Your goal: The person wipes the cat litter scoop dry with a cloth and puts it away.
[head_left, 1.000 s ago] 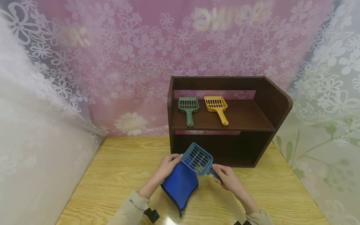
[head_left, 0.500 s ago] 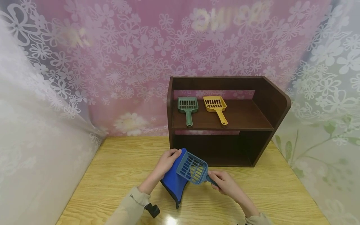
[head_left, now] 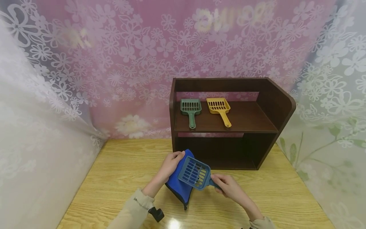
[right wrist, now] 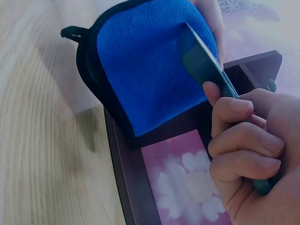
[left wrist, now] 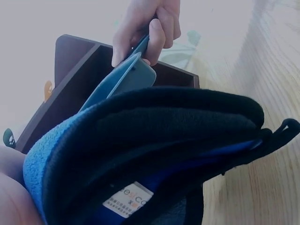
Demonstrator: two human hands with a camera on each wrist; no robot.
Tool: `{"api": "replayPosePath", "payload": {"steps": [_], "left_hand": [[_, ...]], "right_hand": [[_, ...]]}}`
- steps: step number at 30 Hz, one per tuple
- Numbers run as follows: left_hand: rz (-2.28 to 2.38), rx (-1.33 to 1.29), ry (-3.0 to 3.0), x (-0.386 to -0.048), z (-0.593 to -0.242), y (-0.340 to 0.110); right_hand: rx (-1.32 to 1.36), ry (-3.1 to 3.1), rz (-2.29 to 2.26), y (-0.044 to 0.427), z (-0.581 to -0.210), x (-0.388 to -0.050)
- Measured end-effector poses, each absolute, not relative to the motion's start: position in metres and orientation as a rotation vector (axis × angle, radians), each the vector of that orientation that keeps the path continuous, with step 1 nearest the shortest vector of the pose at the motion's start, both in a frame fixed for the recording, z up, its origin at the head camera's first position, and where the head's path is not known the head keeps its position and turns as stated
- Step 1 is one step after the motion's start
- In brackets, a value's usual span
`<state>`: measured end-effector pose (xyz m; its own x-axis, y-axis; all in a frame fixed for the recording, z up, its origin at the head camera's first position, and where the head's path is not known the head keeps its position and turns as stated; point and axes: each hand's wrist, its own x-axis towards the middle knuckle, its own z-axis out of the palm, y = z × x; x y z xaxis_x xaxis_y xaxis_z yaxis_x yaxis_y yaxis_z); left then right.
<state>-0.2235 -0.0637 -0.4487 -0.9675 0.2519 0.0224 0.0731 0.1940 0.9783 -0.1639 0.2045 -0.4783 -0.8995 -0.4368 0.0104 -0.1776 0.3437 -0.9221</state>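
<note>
In the head view, my left hand (head_left: 169,165) grips the top of a blue cloth mitt (head_left: 175,183) with black trim. The left wrist view shows the mitt (left wrist: 159,112) with its mouth facing the camera, a white label (left wrist: 129,199) inside and a black hanging loop. My right hand (head_left: 228,187) holds a blue slotted litter scoop (head_left: 206,178) by its handle. The scoop's head lies tilted against or just over the mitt's face; in the right wrist view the scoop (right wrist: 201,58) appears edge-on there, its far edge at the blue cloth. The left fingertips are partly hidden behind the mitt.
Behind the hands stands a dark brown two-level shelf (head_left: 226,128). A green litter scoop (head_left: 192,120) and a yellow litter scoop (head_left: 224,119) lie on its upper board. The wooden table (head_left: 128,159) extends around it, with flowered curtains (head_left: 137,63) at the back and sides.
The scoop has come down and slightly left across the mitt, with the right hand lowering alongside. The mitt's lower end has lifted a little, and its top has tilted right beside the left hand.
</note>
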Motion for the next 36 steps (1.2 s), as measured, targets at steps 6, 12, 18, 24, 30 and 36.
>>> {"api": "replayPosePath", "payload": {"steps": [6, 12, 18, 24, 30, 36], "left_hand": [[1.846, 0.351, 2.245, -0.221, -0.452, -0.068], [1.763, 0.429, 2.227, -0.215, -0.453, -0.074], [1.660, 0.474, 2.230, -0.215, -0.457, -0.079], [1.680, 0.489, 2.295, -0.222, -0.455, -0.082], [1.556, 0.603, 2.431, -0.230, -0.445, -0.087], [1.360, 0.799, 2.466, -0.233, -0.433, -0.086]], "right_hand": [[-0.548, 2.347, -1.629, 0.210, -0.476, -0.166], [-0.487, 2.356, -1.655, 0.217, -0.475, -0.170], [-0.483, 2.388, -1.611, 0.222, -0.475, -0.170], [-0.581, 2.351, -1.510, 0.221, -0.474, -0.169], [-0.673, 2.322, -1.448, 0.219, -0.471, -0.169], [-0.771, 2.321, -1.384, 0.214, -0.465, -0.171]]}}
